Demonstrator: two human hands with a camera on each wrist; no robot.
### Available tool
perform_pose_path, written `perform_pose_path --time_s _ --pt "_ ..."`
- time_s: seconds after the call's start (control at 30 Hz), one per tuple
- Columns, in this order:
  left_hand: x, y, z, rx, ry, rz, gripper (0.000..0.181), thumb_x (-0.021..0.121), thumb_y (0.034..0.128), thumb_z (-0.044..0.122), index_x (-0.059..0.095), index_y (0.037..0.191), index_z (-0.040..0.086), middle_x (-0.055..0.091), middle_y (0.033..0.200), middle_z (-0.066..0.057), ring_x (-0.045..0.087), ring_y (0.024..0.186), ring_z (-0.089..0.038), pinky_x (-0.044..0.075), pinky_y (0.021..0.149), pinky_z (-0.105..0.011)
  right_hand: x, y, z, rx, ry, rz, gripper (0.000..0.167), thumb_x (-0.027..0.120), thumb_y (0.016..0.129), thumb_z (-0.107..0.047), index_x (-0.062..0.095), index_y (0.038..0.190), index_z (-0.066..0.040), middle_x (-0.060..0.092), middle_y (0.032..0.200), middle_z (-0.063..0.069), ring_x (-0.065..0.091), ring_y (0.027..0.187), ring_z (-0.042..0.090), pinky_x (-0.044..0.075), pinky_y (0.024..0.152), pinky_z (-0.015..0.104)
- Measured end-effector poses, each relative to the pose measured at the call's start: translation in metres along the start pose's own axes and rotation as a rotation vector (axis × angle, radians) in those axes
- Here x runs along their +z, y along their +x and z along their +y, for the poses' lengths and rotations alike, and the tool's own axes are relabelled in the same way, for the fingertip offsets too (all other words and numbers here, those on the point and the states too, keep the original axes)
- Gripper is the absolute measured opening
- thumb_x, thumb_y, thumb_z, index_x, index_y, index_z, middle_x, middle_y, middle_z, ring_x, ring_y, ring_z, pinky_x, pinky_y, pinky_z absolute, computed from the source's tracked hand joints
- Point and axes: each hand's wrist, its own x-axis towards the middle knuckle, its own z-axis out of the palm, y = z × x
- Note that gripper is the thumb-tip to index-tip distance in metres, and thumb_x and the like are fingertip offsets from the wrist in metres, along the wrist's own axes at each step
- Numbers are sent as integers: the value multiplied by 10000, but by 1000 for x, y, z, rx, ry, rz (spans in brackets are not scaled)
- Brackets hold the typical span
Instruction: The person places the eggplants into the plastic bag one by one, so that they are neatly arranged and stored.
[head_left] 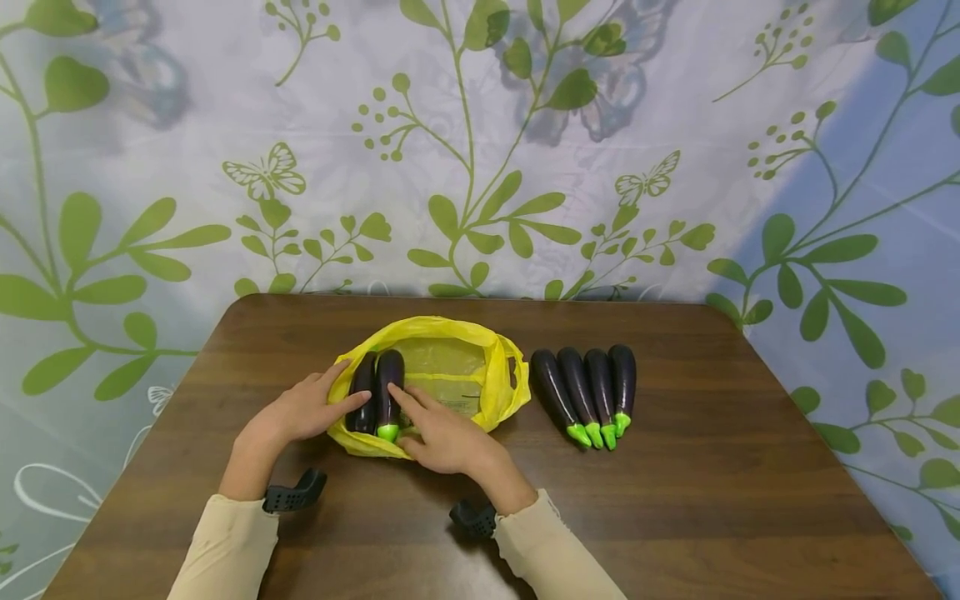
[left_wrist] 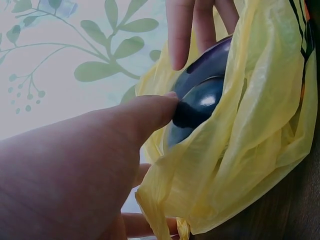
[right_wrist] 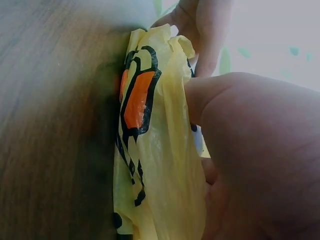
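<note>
Between the left hand (head_left: 300,410) and right hand (head_left: 446,437), two glossy, elongated dark-purple eggplants (head_left: 389,371) are contained in a crinkled yellow plastic bag (head_left: 497,390) on the brown wooden worktop (head_left: 712,467), touched but ungripped by extended, parted fingers (head_left: 407,402).

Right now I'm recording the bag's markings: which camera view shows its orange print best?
The right wrist view: the orange print shows large and unblocked on the yellow bag. The left wrist view catches only slivers near its right edge; the head view shows none clearly.
</note>
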Motion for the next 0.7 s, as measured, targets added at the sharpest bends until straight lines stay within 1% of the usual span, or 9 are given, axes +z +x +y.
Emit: perform_pose_path --time_s 0.27,0.43,0.6,0.7 --pt "0 0 0 -3 3 0 976 452 993 710 212 1634 14 296 1564 -423 334 1402 -639 344 1057 -772 -5 -1 1 -5 9 2 702 554 1071 -330 198 1667 -226 253 1704 95 433 1481 264 426 1161 432" --pt "-1 -1 0 -12 1 -5 977 449 993 710 216 1631 7 298 1558 -429 341 1393 -644 343 1056 -773 -8 -2 -1 10 21 4 682 552 1074 -327 225 1662 -215 267 1701 83 400 1503 256 388 1192 433" --pt "-2 -1 1 -10 0 -6 979 448 994 711 216 1631 5 295 1555 -434 343 1392 -644 345 1058 -769 -11 -4 -2 10 25 7 656 555 1073 -322 272 1649 -188 283 1694 93 395 1506 259 383 1196 435" --pt "-2 -1 1 -11 -2 -9 977 449 994 710 214 1632 8 292 1558 -432 341 1395 -642 347 1059 -767 -11 -4 -2 15 19 9 652 554 1072 -327 280 1647 -190 287 1692 94 393 1507 260 380 1197 438"
